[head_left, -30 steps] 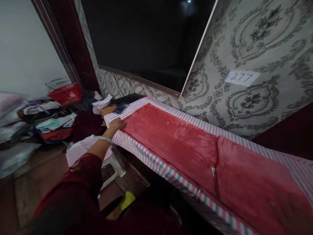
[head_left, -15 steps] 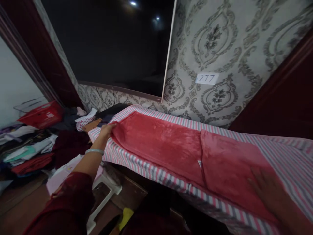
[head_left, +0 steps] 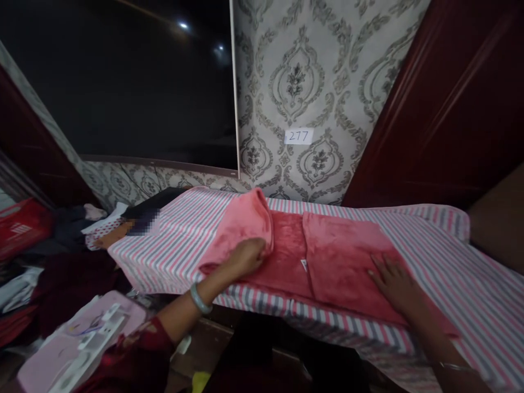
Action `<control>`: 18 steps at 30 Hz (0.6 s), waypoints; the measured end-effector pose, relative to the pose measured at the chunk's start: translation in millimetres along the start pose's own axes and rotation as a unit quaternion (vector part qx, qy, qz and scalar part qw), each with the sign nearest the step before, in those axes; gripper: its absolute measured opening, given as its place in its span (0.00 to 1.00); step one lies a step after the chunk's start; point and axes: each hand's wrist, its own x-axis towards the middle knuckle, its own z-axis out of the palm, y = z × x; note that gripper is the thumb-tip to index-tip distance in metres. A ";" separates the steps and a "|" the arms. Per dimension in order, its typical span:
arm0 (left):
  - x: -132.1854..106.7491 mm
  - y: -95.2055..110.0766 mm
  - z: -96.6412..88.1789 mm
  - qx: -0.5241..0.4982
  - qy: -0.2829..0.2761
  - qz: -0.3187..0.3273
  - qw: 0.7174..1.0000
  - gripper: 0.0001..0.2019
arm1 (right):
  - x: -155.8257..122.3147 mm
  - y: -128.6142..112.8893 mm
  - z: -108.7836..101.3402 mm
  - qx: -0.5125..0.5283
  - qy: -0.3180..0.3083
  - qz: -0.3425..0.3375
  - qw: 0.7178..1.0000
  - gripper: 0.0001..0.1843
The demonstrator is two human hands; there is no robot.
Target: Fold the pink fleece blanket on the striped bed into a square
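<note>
A long strip of folded pink plush cloth (head_left: 286, 254) lies on a striped tablecloth (head_left: 172, 229), a small white label at its middle. I cannot tell whether it is a blanket or a garment. My left hand (head_left: 248, 256), a pale bangle on its wrist, is closed on the cloth's left end, which is lifted and doubled over toward the middle. Flat on the right part of the cloth rests my right hand (head_left: 393, 281), fingers spread.
A big dark television (head_left: 143, 82) hangs on the patterned wall behind the table. To the left are piled clothes (head_left: 73, 284) and a red bag (head_left: 24, 229). A pink stool (head_left: 69, 344) with a white power strip (head_left: 98, 338) stands at lower left.
My left hand has carried the cloth's left end rightward, folding it over toward the middle. The right hand still lies flat on the cloth. The view has swung to the right.
</note>
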 end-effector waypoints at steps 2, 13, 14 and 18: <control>-18.8 3.9 26.9 0.018 0.003 0.031 0.999 0.09 | -0.4 0.5 1.2 0.008 -0.005 0.013 1.000 0.35; -62.3 -20.0 74.9 0.075 0.176 0.011 0.981 0.25 | 90.1 -87.7 -70.6 0.185 0.035 0.064 0.980 0.26; -61.7 -20.2 75.5 0.077 0.174 0.020 0.981 0.25 | 106.7 -117.5 -75.4 0.239 0.006 0.069 0.969 0.24; -60.0 -23.5 78.8 0.084 0.208 0.043 0.974 0.24 | 161.9 -232.5 -62.4 0.351 -0.128 0.060 0.926 0.20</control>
